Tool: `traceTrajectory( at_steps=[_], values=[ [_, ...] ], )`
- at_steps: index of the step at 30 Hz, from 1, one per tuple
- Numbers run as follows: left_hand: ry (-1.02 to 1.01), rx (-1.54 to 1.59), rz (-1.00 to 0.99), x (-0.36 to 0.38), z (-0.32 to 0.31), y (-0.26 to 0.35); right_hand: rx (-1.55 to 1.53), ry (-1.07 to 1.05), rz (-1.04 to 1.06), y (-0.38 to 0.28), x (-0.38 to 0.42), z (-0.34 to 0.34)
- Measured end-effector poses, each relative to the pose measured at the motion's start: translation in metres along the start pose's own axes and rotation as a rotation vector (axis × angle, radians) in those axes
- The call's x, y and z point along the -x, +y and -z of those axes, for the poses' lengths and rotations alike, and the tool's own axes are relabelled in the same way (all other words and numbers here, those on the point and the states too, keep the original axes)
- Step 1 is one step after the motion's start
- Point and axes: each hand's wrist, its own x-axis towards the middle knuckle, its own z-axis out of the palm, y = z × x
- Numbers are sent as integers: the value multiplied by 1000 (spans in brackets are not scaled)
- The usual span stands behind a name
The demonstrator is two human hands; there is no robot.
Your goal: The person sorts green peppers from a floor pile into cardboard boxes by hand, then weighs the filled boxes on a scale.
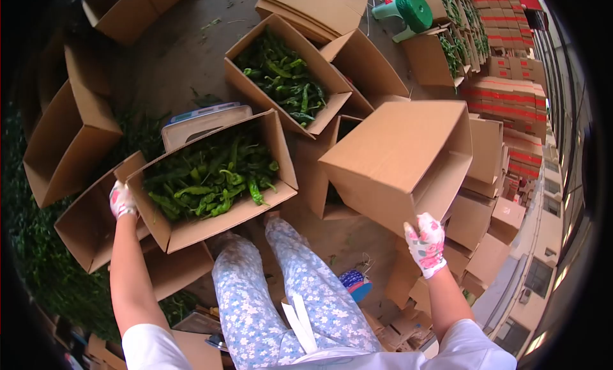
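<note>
My left hand [123, 200], in a white floral glove, grips the left end of an open cardboard box [230, 231] in front of me; its fingers are partly hidden. Green peppers [211, 175] fill much of that box. On the right, my right hand [426, 244], gloved alike, has thumb and fingers closed on the edge of another cardboard box [393, 146]. That one is tilted, its open side turned towards the right, and its visible inner walls are bare. Against the left hand's box stands a further open box [86, 236].
A second box of peppers [281, 76] stands ahead, near flattened cardboard [316, 9]. A green and white stool [412, 12] is at the upper right. Stacked cartons [507, 101] line the right side. Loose peppers [57, 261] cover the left floor. A blue round object [355, 285] lies by my legs.
</note>
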Motion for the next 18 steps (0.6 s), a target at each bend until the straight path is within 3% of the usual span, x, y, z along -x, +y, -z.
traceTrajectory(
  at_steps=[1,3,4,7,10,13,15,17,18],
  values=[
    [148,-119,-155,14,21,-7,-11,-138,-28,3,6,-1],
    [271,-51,-131,44,81,-3,-152,-212,-106,20,20,-19],
    [261,-13,-43,59,120,2,-338,-344,-360,9,13,-2],
    [354,433,-1,104,214,16,-524,-314,-464,28,26,-10],
    [394,402,-188,167,284,59,-449,-302,-482,42,46,0],
    [317,546,-303,264,293,158,-364,-356,-503,57,70,13],
    [291,411,-412,317,281,208,-357,-414,-397,65,88,18],
    [75,34,-664,340,285,228,-365,-426,-405,75,116,12],
    [97,-121,-840,349,274,253,-409,-419,-473,78,128,11]
  ],
)
